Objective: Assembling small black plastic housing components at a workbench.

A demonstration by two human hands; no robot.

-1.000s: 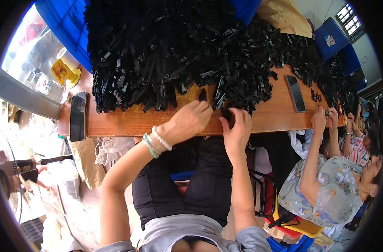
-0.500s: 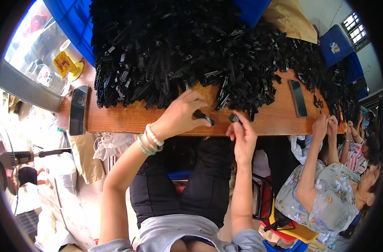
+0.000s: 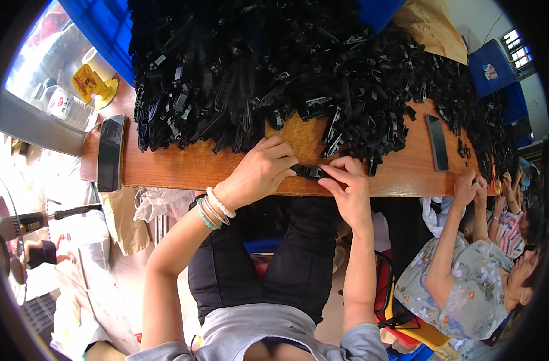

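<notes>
Between my two hands, just above the table's near edge, is a small black plastic part (image 3: 309,171) with a shiny top. My left hand (image 3: 263,167), wearing bracelets at the wrist, pinches its left end. The fingers of my right hand (image 3: 348,182) close on its right end. Whether it is one part or two joined pieces I cannot tell. Just beyond my hands spreads a large heap of similar black plastic parts (image 3: 226,78), its near edge close to my left fingertips.
The wooden table (image 3: 166,171) bears a phone (image 3: 111,153) at the left and another phone (image 3: 436,143) at the right. A plastic bottle (image 3: 70,108) and a yellow tape holder (image 3: 94,85) stand at far left. A co-worker (image 3: 455,277) sits at right, hands at the table edge.
My hands, earlier apart with a small black piece in each, have come together. The pieces now meet between my fingers. My view has shifted slightly.
</notes>
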